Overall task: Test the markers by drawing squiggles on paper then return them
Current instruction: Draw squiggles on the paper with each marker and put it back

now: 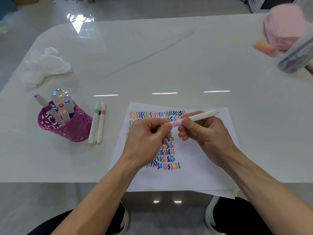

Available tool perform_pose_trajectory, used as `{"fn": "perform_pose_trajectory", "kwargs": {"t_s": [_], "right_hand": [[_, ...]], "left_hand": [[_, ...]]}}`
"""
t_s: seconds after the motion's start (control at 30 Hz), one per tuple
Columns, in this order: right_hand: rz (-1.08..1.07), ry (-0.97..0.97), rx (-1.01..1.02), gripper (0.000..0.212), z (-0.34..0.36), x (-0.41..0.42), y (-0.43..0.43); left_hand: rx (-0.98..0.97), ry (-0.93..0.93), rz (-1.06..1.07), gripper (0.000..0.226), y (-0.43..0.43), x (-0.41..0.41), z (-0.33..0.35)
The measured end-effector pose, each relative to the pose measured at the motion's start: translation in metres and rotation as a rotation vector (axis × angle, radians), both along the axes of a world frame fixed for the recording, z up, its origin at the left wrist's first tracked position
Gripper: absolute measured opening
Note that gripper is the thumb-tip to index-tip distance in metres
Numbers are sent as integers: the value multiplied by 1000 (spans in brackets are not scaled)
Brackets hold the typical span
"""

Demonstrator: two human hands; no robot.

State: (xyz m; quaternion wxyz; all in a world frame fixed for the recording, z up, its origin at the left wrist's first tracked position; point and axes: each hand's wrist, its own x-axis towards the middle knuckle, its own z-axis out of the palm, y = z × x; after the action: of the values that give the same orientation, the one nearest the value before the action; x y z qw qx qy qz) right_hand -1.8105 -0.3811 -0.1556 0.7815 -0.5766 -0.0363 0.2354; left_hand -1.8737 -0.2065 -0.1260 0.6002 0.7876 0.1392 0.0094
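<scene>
- Here, a person sits at a white table (169,56), both hands raised just above a sheet of paper (203,167) at the near middle.
- The hands hold one white marker (196,117) with a pink band, lying level over the paper's far part.
- The left hand (147,141) pinches the marker's left end between thumb and forefinger, right at the pink band.
- The right hand (206,133) has its fingers curled round the barrel, to the right of the band.
- It seems a cap is being pulled off or pushed on; which of the two cannot be told.
- Rows of squiggles (166,153) in many colours already fill a band along the paper's far edge and a column down its middle, so much of the testing looks done.
- A purple cup (72,128) to the left holds a bunch of capped markers (62,102), standing upright or leaning.
- Two more pens (98,122), one green-banded and one pink-banded, lie flat on the table just right of the cup, not in it.
- By my judgement, the held marker and those two are left to return.
- Writing: small print runs along the green-banded pen, and a red cap in the cup bears digits; both are too small to read.
- No brand can be made out.
</scene>
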Motion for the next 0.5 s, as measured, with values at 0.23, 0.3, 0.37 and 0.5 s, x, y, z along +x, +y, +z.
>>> {"fn": "perform_pose_trajectory", "kwargs": {"t_s": [0.23,0.3,0.37,0.5], "right_hand": [[-3,-1,46,24,7,-3,6],[8,1,73,25,11,-1,6],[38,-32,71,29,17,2,6],[42,-81,-43,33,18,2,10]], "left_hand": [[-101,-13,27,15,2,-1,5],[-136,-51,23,15,4,0,11],[-139,-96,13,12,8,1,16],[-163,-194,106,4,20,3,23]]}}
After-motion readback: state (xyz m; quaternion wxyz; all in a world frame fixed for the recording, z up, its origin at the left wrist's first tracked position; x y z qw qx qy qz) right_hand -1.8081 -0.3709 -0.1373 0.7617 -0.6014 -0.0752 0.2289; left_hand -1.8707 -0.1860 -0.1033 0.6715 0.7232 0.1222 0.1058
